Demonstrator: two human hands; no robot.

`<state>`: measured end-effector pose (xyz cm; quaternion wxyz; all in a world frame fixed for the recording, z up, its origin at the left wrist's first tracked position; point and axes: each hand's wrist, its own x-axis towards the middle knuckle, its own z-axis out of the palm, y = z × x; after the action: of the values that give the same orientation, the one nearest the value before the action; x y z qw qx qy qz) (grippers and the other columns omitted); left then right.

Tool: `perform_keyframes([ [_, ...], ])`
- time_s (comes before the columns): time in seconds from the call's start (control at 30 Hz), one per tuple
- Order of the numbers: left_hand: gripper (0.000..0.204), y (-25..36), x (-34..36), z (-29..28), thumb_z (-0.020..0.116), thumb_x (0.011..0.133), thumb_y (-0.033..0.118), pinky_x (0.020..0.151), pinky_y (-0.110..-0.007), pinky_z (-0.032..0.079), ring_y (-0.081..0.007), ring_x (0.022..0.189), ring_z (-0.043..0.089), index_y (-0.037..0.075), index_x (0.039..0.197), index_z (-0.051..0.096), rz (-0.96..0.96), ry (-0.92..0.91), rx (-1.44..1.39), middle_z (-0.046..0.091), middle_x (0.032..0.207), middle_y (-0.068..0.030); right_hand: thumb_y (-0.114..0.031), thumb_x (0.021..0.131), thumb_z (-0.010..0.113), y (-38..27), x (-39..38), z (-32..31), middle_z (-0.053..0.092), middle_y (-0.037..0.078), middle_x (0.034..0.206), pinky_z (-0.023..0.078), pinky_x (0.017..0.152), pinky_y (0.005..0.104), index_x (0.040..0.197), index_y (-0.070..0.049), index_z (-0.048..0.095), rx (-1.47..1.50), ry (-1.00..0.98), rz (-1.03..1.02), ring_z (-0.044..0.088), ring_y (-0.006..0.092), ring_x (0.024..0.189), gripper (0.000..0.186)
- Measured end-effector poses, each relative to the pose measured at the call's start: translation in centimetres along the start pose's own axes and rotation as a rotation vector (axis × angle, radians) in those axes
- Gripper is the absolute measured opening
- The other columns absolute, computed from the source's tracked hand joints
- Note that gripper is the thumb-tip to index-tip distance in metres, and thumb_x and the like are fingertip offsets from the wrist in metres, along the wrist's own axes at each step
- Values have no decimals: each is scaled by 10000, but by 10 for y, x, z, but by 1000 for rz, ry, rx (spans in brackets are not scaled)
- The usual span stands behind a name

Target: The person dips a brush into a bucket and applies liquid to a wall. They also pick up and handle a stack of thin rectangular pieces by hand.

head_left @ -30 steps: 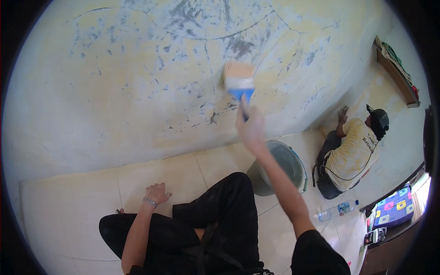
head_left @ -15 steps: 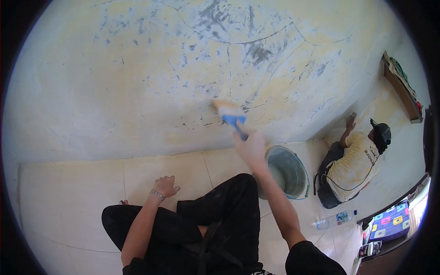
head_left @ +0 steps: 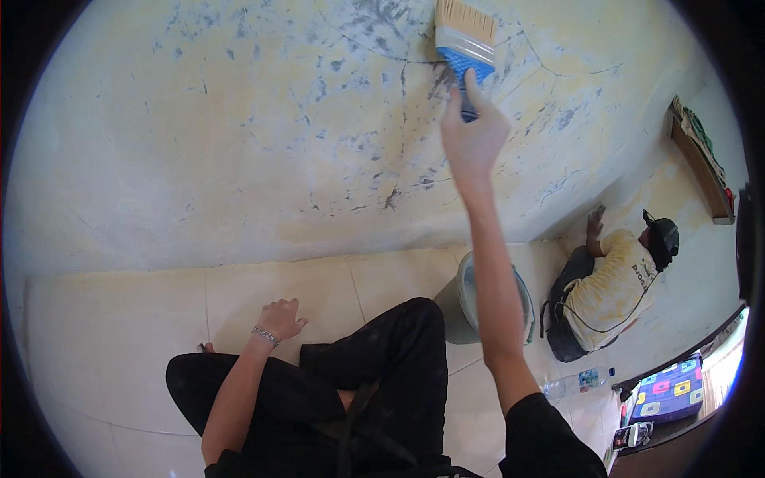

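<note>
A wide paintbrush (head_left: 466, 49) with pale bristles and a blue handle is in my right hand (head_left: 476, 143). My fingers are closed round its handle, and the bristles point up against the upper part of the wall (head_left: 231, 171). That wall is patchy yellow and white, with cracks and grey scraped spots. My left hand (head_left: 280, 319) wears a metal bracelet at the wrist and holds nothing. Its thumb stands apart from the fingers, just past my bent knee. Behind my right forearm a grey-green bucket (head_left: 456, 307) stands on the floor, partly hidden.
A person (head_left: 617, 291) in a stained yellowish shirt and dark cap crouches at the right, one hand on the side wall. Nearer lies a clear plastic bottle (head_left: 586, 382). A wooden ledge (head_left: 701, 163) with cloths juts from the right wall. Pale tiles (head_left: 119, 319) cover the floor.
My right hand has carried the paintbrush up and to the right along the wall, from low above the bucket. My left hand has barely shifted.
</note>
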<state>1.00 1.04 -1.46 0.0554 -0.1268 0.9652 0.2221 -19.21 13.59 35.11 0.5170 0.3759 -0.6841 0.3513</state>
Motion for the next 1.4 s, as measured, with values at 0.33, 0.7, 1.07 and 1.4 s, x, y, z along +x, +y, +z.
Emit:
perform_keyframes([
  [0.33, 462, -9, -6, -3, 638, 837, 432, 883, -485, 493, -360, 1001, 639, 36, 1075, 607, -58, -68, 9, 661, 1038, -196, -96, 865, 611, -51, -273, 29, 584, 221, 788, 472, 597, 441, 1346, -119, 548, 13, -569, 311, 600, 385, 678, 486],
  [0.7, 394, -8, 2, 1, 613, 853, 375, 855, -509, 494, -377, 989, 632, 39, 1057, 588, 6, 7, -5, 653, 1020, -212, -120, 860, 570, -82, -245, 7, 621, 252, 738, 476, 597, 465, 1244, -28, 603, 112, -957, 502, 615, 404, 643, 396],
  [1.07, 374, -2, 0, -4, 604, 830, 326, 880, -514, 492, -382, 996, 643, 27, 1056, 603, 1, -35, -26, 658, 1034, -208, -101, 829, 663, -125, -69, -5, 552, 192, 589, 419, 532, 332, 1129, -13, 680, 202, -453, 237, 492, 160, 489, 313],
  [1.4, 365, 0, -3, -4, 602, 846, 336, 903, -499, 478, -388, 1029, 619, 31, 1048, 589, -40, -85, -4, 645, 1058, -212, -89, 821, 633, -68, -279, 50, 529, 180, 843, 493, 575, 427, 1439, -165, 431, 60, -563, 105, 584, 341, 663, 655],
])
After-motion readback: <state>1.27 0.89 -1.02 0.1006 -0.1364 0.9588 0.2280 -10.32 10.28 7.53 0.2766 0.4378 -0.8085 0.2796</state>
